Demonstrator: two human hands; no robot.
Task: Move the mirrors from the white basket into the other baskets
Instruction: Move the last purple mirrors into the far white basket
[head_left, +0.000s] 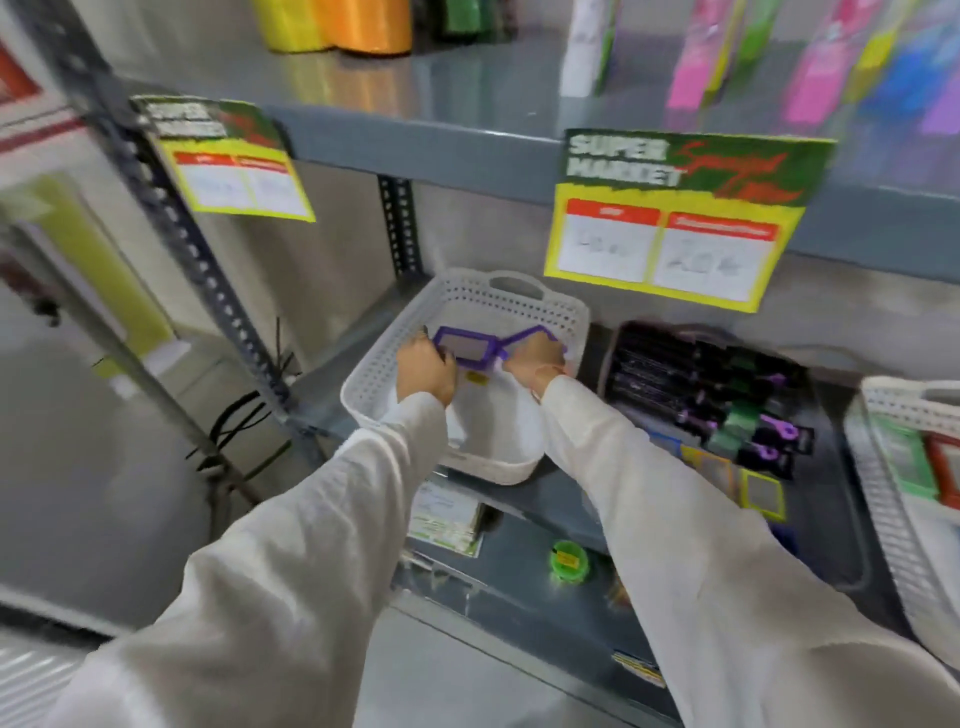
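A white perforated basket (363, 395) stands on the grey shelf at centre. Both hands reach into it. My left hand (427, 370) grips the left edge of a purple-framed mirror (464, 347) held above the basket floor. My right hand (535, 361) holds a second purple-framed mirror (531, 333), mostly hidden behind the fingers. A dark basket (852, 545) to the right holds several mirrors, purple, green, blue and yellow-framed. Another white basket (878, 467) at the far right holds green- and red-framed mirrors.
Yellow-green price signs (680, 218) hang from the shelf above, close over the baskets. A slotted metal upright (197, 270) stands at the left with black cables. On the lower shelf lie a green round tub (569, 560) and packaged cards (449, 514).
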